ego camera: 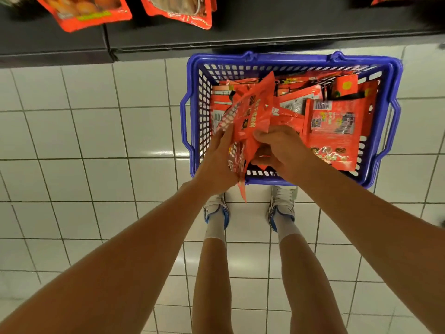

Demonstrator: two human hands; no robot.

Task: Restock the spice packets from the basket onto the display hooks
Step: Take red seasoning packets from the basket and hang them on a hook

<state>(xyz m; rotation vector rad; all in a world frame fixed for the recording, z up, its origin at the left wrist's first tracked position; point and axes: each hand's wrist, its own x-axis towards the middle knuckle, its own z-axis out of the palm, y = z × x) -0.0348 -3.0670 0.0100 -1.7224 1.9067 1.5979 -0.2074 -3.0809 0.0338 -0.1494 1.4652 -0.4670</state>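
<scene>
The packets [250,116] are flat, glossy red-orange pouches with yellow print, and a few show white barcode panels. A fanned bunch of them stands tilted over the near left part of the blue basket [192,104], its top pointing to about 1 o'clock and its lowest corner hanging past the basket's near rim toward 6 o'clock. The left hand [220,162] holds the bunch from 9 o'clock, fingers lying along its face. The right hand [279,150] grips it from 3 o'clock, thumb on the front and fingers curled behind. Both forearms reach up from the lower corners and meet over the near rim. More packets lie loose in the basket, toward 2 o'clock of the hands. The basket sits on the white tiled floor [96,141], just below a dark shelf [168,42] at 12 o'clock, where two packets hang at 11 o'clock.
</scene>
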